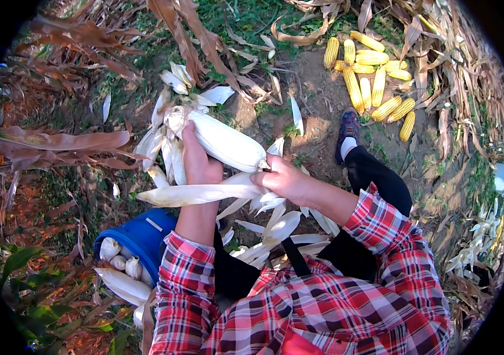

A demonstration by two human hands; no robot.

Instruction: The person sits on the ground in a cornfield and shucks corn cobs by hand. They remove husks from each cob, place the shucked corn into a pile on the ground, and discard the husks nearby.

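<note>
An ear of corn in smooth white husk lies slanted across my two hands. My left hand grips its upper-left, stalk end from underneath, thumb along the side, beside a bunch of peeled-back husks. At the tip on the lower right, my right hand has its fingers pinched on the husk; a long loose husk strip stretches leftward from it over my left wrist. More stripped husks lie below my hands.
A blue bucket holding several husked-over ears sits at lower left. Several bare yellow cobs lie on dirt at upper right, near my shoe. Dry corn stalks line the left; a heap of dry leaves borders the right.
</note>
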